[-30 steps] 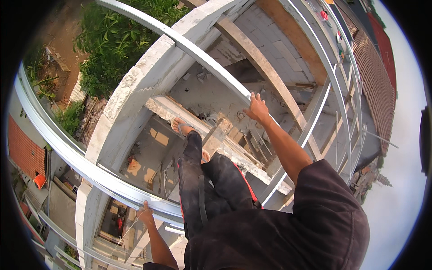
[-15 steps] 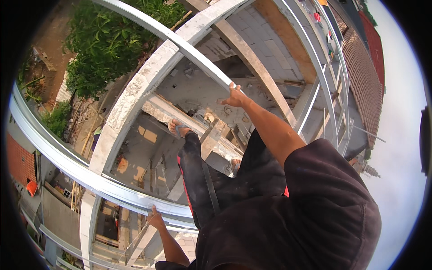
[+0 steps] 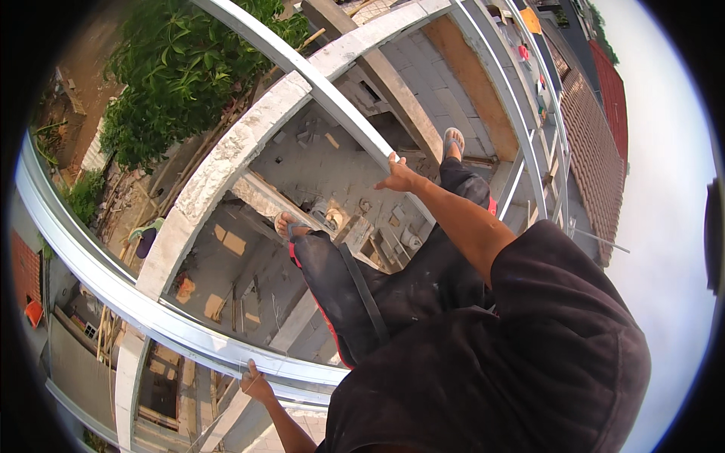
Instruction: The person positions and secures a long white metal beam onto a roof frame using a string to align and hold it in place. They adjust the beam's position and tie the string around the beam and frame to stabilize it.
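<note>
My left hand (image 3: 258, 383) grips the lower edge of a long silvery metal channel (image 3: 204, 332), which curves across the lower left. A thin pale strand shows beside its fingers. Farther ahead, my right hand (image 3: 398, 175) holds a pale metal beam (image 3: 340, 106) that slants in from the top left and passes over a concrete wall top. Its thumb side lies against the beam, and some fingers stand out to the left. My sandalled left foot (image 3: 287, 224) is on a rough concrete beam (image 3: 260, 190); the sandalled right foot (image 3: 453, 143) is on another concrete beam (image 3: 411, 109).
Deep openings drop to a debris-strewn floor (image 3: 310, 158) below. A broad concrete wall top (image 3: 226, 162) runs on the left, beside a leafy tree (image 3: 181, 75). Metal rails (image 3: 513, 98) and a tiled roof (image 3: 585, 143) are at the right. A dark strap (image 3: 362, 291) hangs over my trousers.
My right foot has stepped forward and right onto the far concrete beam. Both hands stay on the same metal pieces, and the view has shifted slightly.
</note>
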Available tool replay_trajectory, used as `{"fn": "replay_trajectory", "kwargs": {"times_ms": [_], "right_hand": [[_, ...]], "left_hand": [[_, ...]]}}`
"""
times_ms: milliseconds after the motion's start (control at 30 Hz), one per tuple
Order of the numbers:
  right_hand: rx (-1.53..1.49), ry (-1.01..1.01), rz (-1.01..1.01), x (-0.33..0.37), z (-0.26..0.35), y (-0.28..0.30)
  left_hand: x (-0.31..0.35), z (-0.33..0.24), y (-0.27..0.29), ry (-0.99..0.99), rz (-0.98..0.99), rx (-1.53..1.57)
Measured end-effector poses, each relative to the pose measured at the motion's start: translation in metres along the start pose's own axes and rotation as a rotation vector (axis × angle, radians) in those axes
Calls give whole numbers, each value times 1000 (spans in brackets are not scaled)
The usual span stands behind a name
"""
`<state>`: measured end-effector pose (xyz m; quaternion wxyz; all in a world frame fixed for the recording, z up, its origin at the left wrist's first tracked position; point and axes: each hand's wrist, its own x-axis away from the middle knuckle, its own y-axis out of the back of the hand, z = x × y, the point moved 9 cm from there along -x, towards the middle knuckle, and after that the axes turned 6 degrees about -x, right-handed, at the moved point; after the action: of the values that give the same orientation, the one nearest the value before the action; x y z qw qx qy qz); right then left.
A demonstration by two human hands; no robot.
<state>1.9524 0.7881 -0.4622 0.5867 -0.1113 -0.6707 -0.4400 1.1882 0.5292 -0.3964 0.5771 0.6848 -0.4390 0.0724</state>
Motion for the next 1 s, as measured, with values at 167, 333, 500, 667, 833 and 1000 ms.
{"fn": "replay_trajectory", "kwargs": {"times_ms": [167, 333, 500, 667, 833, 1000], "right_hand": [[-20, -11, -8, -2, 2, 13], [-47, 31, -26, 8, 41, 21], [-57, 228, -86, -5, 33, 20], [206, 934, -151, 107, 193, -3], [215, 1305, 364, 312, 344, -106], [225, 1743, 571, 476, 421, -232]], "left_hand": [[7, -27, -3, -38, -58, -49], [34, -39, 6, 54, -212, -263], [123, -76, -2, 434, -960, 40], [220, -145, -107, 864, -829, 1442], [289, -224, -66, 501, -843, 1565], [356, -307, -18, 255, -648, 1635]]}}
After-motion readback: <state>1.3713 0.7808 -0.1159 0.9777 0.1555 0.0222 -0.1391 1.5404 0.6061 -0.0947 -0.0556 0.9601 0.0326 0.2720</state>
